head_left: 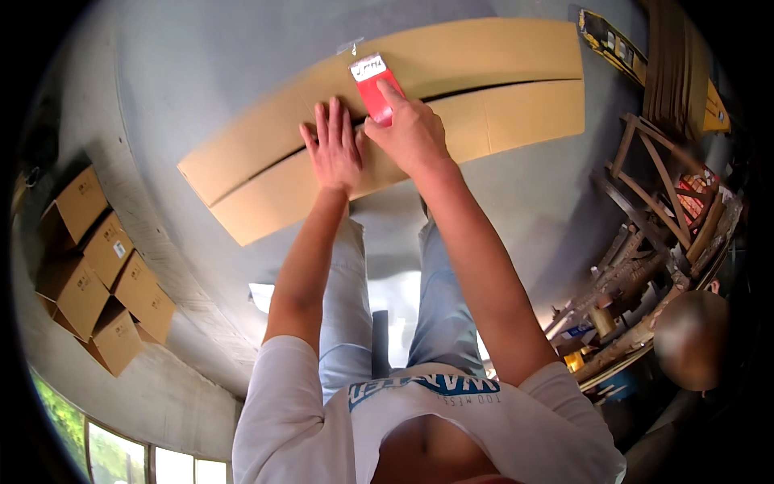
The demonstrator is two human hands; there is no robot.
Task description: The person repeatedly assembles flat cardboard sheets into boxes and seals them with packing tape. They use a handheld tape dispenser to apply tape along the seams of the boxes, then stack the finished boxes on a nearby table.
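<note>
A large flattened cardboard box (451, 89) lies on the grey floor (201, 89), with a dark seam running along its length between the two flaps. On this seam, near the middle of the box, sits a red tape dispenser (374, 87) with a white label at its far end. The right hand (409, 129) is closed around the near part of the dispenser, and its index finger is stretched along the top of it. Just beside it, toward the left end of the box, the left hand (333, 149) lies flat on the cardboard, palm down, with the fingers open and spread, and it holds nothing. The two hands are almost touching each other. Well apart from the box, on its left side, a stack of closed brown cartons (101, 270) stands against the wall. On the right side of the box there is a heap of wooden frames and planks (657, 218).
</note>
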